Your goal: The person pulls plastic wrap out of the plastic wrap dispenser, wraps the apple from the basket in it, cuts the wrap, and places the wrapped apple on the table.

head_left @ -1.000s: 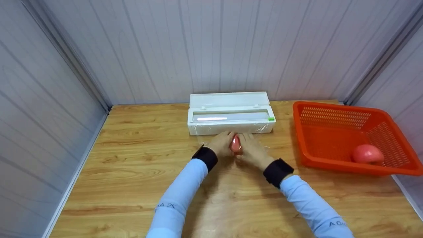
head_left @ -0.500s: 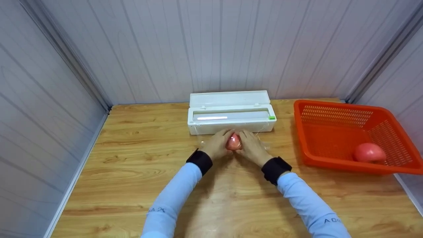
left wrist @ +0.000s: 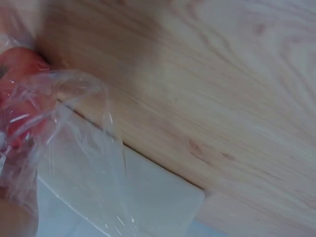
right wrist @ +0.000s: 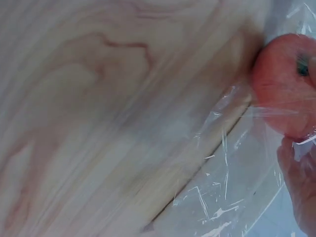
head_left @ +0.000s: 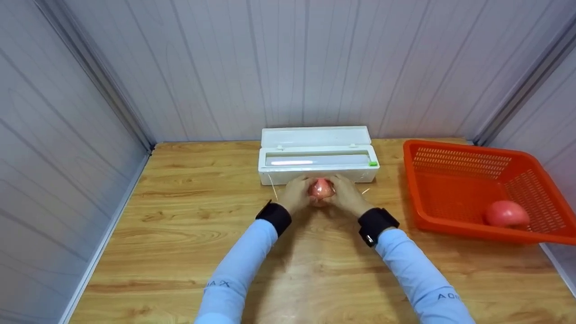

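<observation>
Between both hands a pinkish-red tomato (head_left: 321,189), wrapped over by shiny clear cling film, is held in front of a white film dispenser (head_left: 276,176). My left hand (head_left: 295,194) grips its left side and my right hand (head_left: 348,196) its right, fingers curled around it. In the left wrist view, loose cling film (left wrist: 94,98) bunches around the tomato (left wrist: 24,69) and stretches over the dispenser front. The right wrist view shows the tomato (right wrist: 279,94) with a dark green stem spot, film (right wrist: 212,207) creased below it and fingers (right wrist: 298,192) at its underside.
The dispenser's lid (head_left: 315,136) stands raised towards the back wall, with a green slider (head_left: 373,164) at its right end. An orange basket (head_left: 416,198) on the right holds another tomato (head_left: 507,213). Panelled walls border the wooden table (head_left: 189,252) at the back and sides.
Both hands have shifted their grip on the tomato, which turned and shows more of its film-covered surface between them. The dispenser and basket stay in place; the head view shifts slightly.
</observation>
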`<state>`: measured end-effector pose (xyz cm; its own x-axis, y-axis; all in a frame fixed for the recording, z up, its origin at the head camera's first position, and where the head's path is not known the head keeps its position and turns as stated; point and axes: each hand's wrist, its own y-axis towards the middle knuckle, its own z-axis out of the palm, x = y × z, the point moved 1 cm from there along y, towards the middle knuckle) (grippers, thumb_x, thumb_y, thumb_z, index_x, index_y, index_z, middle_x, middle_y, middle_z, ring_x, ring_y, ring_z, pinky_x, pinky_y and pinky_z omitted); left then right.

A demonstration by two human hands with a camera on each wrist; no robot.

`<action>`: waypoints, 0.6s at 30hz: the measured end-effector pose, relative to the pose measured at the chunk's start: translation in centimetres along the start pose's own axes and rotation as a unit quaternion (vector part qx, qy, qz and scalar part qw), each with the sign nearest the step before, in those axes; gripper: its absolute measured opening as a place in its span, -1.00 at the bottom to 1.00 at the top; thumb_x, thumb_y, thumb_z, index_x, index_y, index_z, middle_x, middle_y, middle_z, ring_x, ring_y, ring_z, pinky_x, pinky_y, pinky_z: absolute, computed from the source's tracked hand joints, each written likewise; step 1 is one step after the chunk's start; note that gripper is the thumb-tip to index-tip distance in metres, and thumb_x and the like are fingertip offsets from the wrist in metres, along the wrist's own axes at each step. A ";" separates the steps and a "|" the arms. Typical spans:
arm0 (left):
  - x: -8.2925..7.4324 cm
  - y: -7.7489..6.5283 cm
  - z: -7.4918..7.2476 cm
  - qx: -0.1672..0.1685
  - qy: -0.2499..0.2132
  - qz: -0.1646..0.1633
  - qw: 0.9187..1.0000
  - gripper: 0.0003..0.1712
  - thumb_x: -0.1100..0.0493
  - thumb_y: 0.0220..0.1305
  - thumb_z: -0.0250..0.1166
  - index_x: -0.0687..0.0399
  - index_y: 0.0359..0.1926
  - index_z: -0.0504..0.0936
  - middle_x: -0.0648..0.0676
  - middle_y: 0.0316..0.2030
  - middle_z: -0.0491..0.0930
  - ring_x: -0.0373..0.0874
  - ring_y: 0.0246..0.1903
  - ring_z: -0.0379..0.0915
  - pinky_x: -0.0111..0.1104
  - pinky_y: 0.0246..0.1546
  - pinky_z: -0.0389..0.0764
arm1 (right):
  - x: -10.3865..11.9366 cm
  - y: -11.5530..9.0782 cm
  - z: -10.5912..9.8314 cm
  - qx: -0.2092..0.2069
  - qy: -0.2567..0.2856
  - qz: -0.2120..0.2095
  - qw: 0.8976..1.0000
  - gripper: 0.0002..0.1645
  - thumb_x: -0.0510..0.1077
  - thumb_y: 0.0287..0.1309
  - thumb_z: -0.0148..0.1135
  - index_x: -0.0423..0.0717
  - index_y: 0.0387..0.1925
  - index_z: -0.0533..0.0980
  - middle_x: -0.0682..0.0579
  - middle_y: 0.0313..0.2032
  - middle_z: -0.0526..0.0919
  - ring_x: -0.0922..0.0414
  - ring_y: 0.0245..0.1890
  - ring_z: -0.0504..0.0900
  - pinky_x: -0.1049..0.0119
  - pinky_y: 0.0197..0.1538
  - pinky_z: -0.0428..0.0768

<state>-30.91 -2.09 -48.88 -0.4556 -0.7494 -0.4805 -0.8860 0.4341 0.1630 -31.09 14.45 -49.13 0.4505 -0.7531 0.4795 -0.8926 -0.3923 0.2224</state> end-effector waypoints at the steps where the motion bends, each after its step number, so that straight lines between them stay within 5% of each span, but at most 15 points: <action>1: 0.0 0.3 -0.1 0.003 -0.005 0.002 1.000 -0.43 0.24 0.00 0.36 0.16 0.11 0.49 0.16 0.01 0.51 0.02 0.03 0.43 -0.23 0.12 0.42 | -0.1 0.2 -0.1 0.005 0.009 0.003 1.000 -0.33 -0.21 -0.23 0.45 -0.33 0.00 0.45 -0.24 -0.06 0.53 -0.13 -0.02 0.49 0.04 0.10 0.46; 6: 0.1 1.2 -0.4 0.028 -0.037 -0.003 0.999 -0.40 0.34 -0.03 0.33 0.10 0.12 0.49 0.13 0.03 0.53 -0.04 0.04 0.42 -0.27 0.13 0.40 | -0.5 1.1 -0.5 0.025 0.045 0.005 0.999 -0.34 -0.22 -0.23 0.46 -0.32 0.00 0.47 -0.25 -0.05 0.56 -0.13 -0.01 0.50 0.04 0.10 0.45; 12: 0.0 1.7 -0.8 0.060 -0.134 -0.050 0.988 -0.33 0.46 -0.03 0.26 -0.02 0.17 0.46 0.10 0.05 0.52 -0.08 0.06 0.39 -0.28 0.14 0.38 | -1.0 2.1 -0.8 0.074 0.118 0.023 0.990 -0.31 -0.28 -0.25 0.46 -0.25 0.05 0.47 -0.19 0.00 0.57 -0.07 0.01 0.51 0.07 0.12 0.45; 18: 0.2 2.2 -0.9 0.070 -0.129 -0.102 0.984 -0.52 0.32 0.05 0.29 0.19 0.05 0.44 0.16 -0.07 0.54 -0.07 -0.05 0.44 -0.30 0.00 0.48 | -1.2 2.5 -1.4 0.100 0.159 0.029 0.982 -0.33 -0.29 -0.21 0.42 -0.25 0.06 0.47 -0.22 -0.07 0.58 -0.04 -0.12 0.53 0.11 0.02 0.49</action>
<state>-32.99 -1.74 -47.81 -0.2157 -0.6845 -0.6963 -0.9282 0.3653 -0.0716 -33.91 15.12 -47.91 0.3424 -0.5871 0.7335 -0.8798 -0.4743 0.0311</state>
